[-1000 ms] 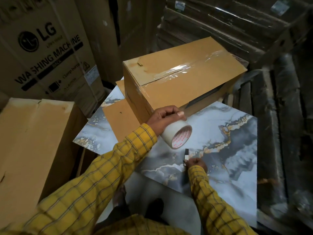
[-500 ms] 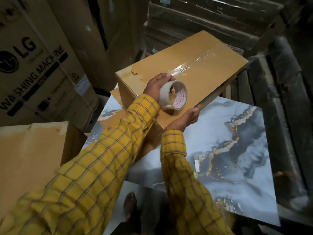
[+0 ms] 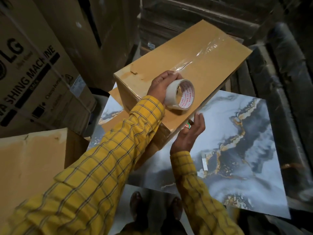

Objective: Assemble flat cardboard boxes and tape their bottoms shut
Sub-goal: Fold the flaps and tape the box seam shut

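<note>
At the far left a large carton printed with "LG" and "WASHING MACHINE" (image 3: 32, 78) stands against other dark stock, and below it a plain brown carton (image 3: 32, 160) fills the lower left corner. Moving right, the left hand (image 3: 160, 87), in a yellow checked sleeve (image 3: 94, 175), grasps a tape roll (image 3: 181, 94) with its fingers curled around the outer rim, and the roll rests on the top face of the assembled cardboard box (image 3: 203, 53). That box sits tilted across the marble-patterned surface (image 3: 237, 150), its near long edge overhanging it, with a flat piece of cardboard (image 3: 115, 117) lying under its left end. 1 strip of clear tape (image 3: 199, 52) runs along the seam of the box's upper face, wrinkled and shiny, from the left hand toward the far right corner. Further right, the right hand (image 3: 188, 133) is released, its fingers straight and its fingertips touching the box's near edge; a ring with a red and green stone shows on 1 finger. A small pale strip (image 3: 204, 163) lies on the surface well to the right of that wrist. Stacked flat cartons (image 3: 194, 16) fill the dim background above the box.
</note>
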### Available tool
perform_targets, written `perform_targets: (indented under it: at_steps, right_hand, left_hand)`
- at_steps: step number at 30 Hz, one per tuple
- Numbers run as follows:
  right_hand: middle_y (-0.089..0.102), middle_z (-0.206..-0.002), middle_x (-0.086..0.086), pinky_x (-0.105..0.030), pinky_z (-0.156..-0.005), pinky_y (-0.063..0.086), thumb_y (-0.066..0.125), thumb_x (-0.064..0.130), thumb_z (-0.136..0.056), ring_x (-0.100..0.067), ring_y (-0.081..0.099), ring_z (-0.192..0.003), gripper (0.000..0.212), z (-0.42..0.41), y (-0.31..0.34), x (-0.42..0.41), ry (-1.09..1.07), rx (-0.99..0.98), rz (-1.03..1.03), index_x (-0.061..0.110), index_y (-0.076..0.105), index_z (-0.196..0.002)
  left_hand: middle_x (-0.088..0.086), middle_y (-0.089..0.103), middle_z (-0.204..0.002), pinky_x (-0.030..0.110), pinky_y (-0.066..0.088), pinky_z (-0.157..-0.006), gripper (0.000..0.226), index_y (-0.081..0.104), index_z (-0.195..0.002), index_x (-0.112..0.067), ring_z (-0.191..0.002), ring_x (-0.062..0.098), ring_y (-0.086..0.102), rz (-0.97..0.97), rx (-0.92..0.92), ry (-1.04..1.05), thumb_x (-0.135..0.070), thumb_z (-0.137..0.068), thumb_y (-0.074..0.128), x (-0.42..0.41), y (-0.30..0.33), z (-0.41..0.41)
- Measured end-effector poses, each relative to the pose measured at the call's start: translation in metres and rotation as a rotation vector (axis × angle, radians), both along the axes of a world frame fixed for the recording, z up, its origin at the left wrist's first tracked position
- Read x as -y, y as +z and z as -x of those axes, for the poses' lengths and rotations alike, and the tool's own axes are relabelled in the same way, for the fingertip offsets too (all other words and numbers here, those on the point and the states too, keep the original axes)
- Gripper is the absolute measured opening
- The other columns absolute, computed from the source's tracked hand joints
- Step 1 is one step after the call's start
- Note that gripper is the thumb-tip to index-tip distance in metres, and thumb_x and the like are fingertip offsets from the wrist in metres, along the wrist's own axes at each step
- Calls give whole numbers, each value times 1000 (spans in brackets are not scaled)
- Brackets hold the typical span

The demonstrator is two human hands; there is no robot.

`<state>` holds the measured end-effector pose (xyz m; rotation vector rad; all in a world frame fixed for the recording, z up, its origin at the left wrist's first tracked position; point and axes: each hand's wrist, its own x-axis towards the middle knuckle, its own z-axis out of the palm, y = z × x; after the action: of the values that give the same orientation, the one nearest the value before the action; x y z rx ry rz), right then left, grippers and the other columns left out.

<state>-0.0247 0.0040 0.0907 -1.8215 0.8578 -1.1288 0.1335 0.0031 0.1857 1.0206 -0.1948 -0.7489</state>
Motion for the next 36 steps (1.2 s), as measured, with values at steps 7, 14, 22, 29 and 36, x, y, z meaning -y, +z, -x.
perform_targets:
  at_steps: [7, 14, 22, 29, 36]
  right_hand:
    - [24, -160, -19, -54, -101, 39, 28, 78, -90, -38, 38, -134, 83, 10, -5, 22, 207, -288, 445, 18, 45, -144]
    - [24, -156, -27, -50, -110, 33, 41, 64, -92, -47, 38, -131, 72, 1, -8, 17, 172, -295, 487, 10, 41, -140]
    - [22, -159, -25, -58, -108, 35, 76, 46, -74, -46, 29, -142, 86, 13, 1, 18, 221, -326, 490, 13, 38, -143]
    - [14, -163, -19, -58, -114, 36, 82, 55, -74, -41, 10, -154, 93, 32, 15, 23, 318, -420, 413, 16, 37, -145]
    - [14, -165, -11, -54, -110, 43, 82, 47, -73, -34, 22, -152, 92, 77, 31, 51, 339, -480, 413, 12, 36, -145]
  left_hand:
    - [9, 67, -79, 30, 55, -73, 16, 63, -83, -4, -71, 21, 64, 47, -58, 2, -5, -98, 56, 3, -3, -1]
    - [6, 66, -75, 22, 51, -60, 20, 62, -81, -5, -64, 16, 63, 31, -19, -2, -6, -99, 55, 1, -1, 1]
    - [7, 68, -77, 30, 54, -75, 20, 66, -79, -8, -70, 20, 63, 1, 1, -21, -10, -98, 59, -2, 5, 5]
    - [5, 68, -72, 29, 53, -71, 26, 68, -73, -12, -66, 20, 63, -46, -38, -16, -11, -98, 59, -6, 15, 19]
    - [4, 69, -79, 28, 57, -68, 16, 69, -81, -11, -68, 17, 65, -154, 136, -62, -18, -95, 64, -7, 49, 5]
